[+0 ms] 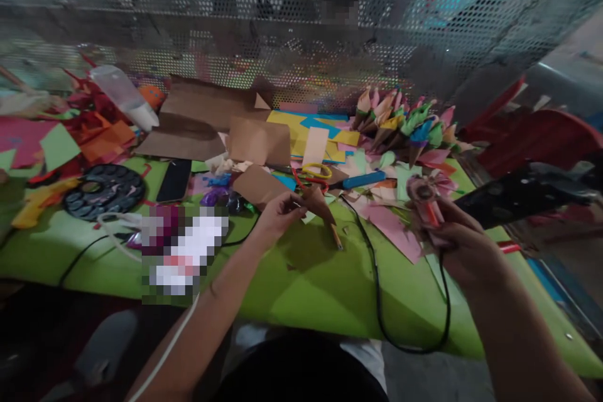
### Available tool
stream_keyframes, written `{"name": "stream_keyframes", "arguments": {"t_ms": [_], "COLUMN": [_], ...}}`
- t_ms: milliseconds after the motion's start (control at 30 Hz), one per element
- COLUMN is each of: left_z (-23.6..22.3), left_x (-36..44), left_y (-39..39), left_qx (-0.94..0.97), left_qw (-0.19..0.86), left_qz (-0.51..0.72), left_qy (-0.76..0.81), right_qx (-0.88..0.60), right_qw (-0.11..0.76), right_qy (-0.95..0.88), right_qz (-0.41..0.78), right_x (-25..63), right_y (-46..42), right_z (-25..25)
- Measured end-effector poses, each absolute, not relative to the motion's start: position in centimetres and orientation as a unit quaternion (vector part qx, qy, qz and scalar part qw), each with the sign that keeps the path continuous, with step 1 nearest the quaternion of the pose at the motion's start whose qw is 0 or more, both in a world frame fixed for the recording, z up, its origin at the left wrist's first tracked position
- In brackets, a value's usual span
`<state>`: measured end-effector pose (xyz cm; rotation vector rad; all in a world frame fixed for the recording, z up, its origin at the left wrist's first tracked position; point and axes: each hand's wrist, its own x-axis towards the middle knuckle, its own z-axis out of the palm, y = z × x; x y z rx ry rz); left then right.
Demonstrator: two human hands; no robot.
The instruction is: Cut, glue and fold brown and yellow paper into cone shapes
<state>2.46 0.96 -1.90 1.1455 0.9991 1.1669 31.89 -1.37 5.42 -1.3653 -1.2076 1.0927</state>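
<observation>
My left hand (281, 217) is closed, its fingertips pinching a brown paper piece (321, 204) that is folded or rolled to a narrow shape. A pencil (336, 236) sticks out from the paper's lower end, slanting down over the green table. On the right, my right hand (464, 242) is wrapped around a pink glue gun (426, 198), held up above the table, with a black cord (377, 289) running from its handle. Just behind my left hand lie scissors (317, 171) with yellow and red handles and a blue-handled cutter (363, 179).
Paper flowers in cones (409, 119) stand at the back right. Brown sheets (202, 116) and yellow sheets (287, 132) lie at the back. At left are a phone (174, 180), a black round tray (103, 190) and a yellow tool (44, 201). The green table's (311, 304) front edge borders my lap.
</observation>
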Motion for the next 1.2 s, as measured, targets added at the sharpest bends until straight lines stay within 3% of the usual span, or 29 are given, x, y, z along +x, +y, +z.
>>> {"name": "stream_keyframes", "arguments": {"t_ms": [133,433,633,1200], "left_z": [-2.3,-2.3,-1.9,-2.0], "left_x": [2.5,2.4,2.4,2.5], "left_y": [1.0,1.2,1.1,0.9], "left_qx": [0.461,0.476,0.495,0.508], "left_qw": [0.580,0.558,0.566,0.580], "left_qz": [0.519,0.500,0.466,0.437], "left_qy": [0.426,0.461,0.466,0.463], "right_qx": [-0.524,-0.501,-0.501,-0.496], "right_qw": [0.419,0.385,0.358,0.285], "right_qy": [-0.461,-0.414,-0.451,-0.582], "right_qz": [0.581,0.655,0.646,0.578], "right_x": [30.3,30.3,30.9,30.2], "right_y": [0.0,1.1,0.6,0.4], "right_z": [6.5,2.9,0.7,0.5]}}
